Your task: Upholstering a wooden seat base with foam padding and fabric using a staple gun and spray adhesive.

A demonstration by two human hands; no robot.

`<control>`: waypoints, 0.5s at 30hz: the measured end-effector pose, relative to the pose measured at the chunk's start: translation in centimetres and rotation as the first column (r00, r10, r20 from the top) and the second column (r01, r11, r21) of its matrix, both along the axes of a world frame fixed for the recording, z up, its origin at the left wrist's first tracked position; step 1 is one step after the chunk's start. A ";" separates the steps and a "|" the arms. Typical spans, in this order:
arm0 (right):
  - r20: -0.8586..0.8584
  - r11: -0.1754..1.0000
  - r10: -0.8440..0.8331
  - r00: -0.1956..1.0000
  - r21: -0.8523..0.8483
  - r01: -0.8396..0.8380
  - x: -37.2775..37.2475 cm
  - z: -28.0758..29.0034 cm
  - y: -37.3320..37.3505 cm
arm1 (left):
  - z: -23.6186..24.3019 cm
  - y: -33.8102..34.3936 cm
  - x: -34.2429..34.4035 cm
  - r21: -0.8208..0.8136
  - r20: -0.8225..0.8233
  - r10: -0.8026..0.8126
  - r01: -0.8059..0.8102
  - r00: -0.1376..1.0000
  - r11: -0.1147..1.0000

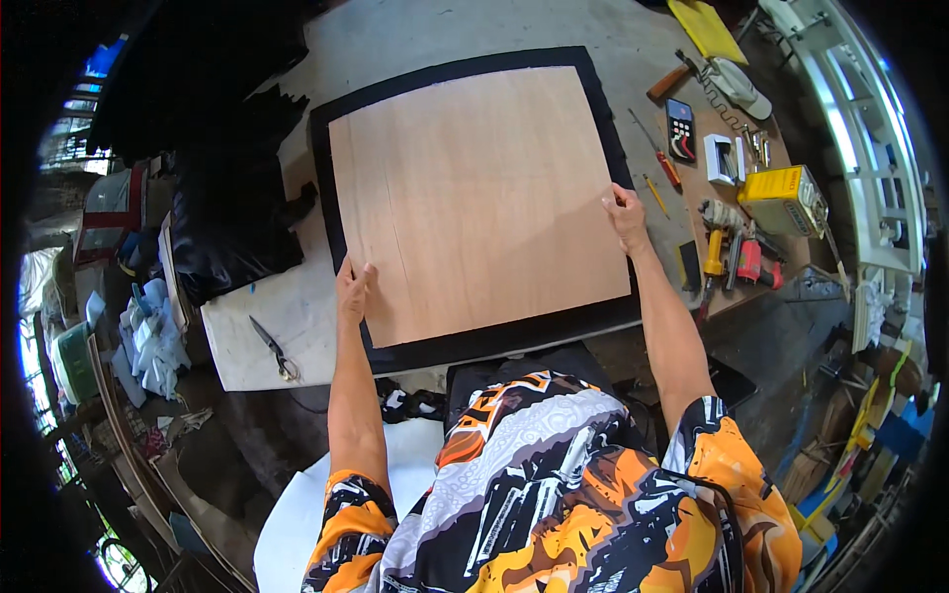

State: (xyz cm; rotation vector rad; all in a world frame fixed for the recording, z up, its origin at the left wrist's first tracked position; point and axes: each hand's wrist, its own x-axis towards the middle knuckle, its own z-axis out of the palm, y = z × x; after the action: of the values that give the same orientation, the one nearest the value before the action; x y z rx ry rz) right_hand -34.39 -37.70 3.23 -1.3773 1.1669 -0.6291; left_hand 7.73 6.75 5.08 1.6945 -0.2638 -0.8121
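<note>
Placement is apparently nearly done: the wooden panel (479, 198) is lying over the black sheet (504, 336) on the surface (445, 30), at 12 o'clock from the person (534, 484); no fold or fastener is showing yet. The left hand (353, 295) is pinching the panel's edge at 8 o'clock, the right hand (628, 219) at 3, each grip resting its thumb on top. The wood is looking pale and squarish, a fine line running near 9 o'clock.

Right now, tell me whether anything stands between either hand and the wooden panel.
Nothing visible does: the left hand is at the left edge of the wooden panel, the right hand at its right edge. The screwdriver lies farther right, beyond the black sheet.
</note>
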 end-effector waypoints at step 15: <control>-0.146 0.955 0.208 0.967 -0.183 -0.233 -0.8 0.8 -0.3 | -0.4 0.6 0.7 -0.062 -0.087 -0.011 0.005 0.996 0.998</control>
State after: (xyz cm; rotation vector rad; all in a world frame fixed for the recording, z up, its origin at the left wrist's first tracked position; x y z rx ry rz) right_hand -35.17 -38.04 4.03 -1.7121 1.0485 -0.5145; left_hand 8.40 7.32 4.66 1.5967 -0.2336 -0.8732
